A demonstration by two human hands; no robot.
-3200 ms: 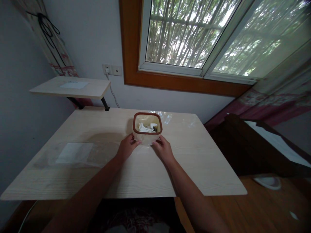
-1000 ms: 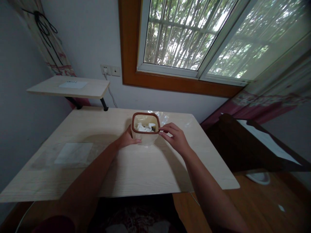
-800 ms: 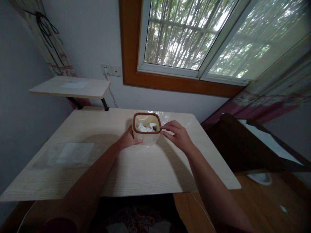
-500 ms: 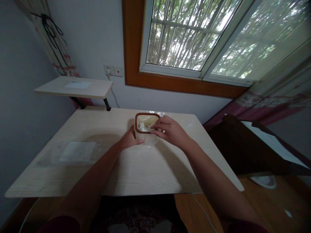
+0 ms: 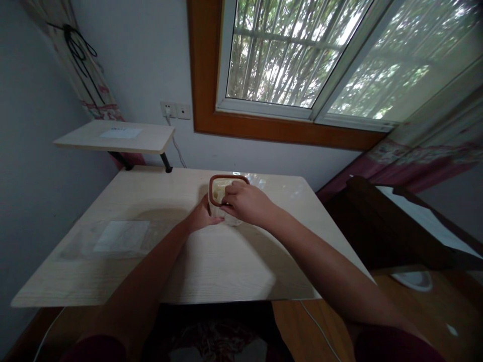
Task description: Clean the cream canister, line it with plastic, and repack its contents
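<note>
The brown-rimmed bin [image 5: 216, 211] stands upright toward twelve o'clock on the table [image 5: 241, 271], with the white sheet [image 5: 123, 235] out at nine. The left hand [image 5: 199, 215] grasps the bin's outer wall from about eight o'clock, thumb across the front. The right hand [image 5: 247, 201] reaches over the rim from four o'clock, fingers curled inside (whether they pinch anything, I cannot tell). To work well here, I would keep the left grip firm but unsqueezed, and move the right fingers gently so the light-looking bin neither tips nor slides.
</note>
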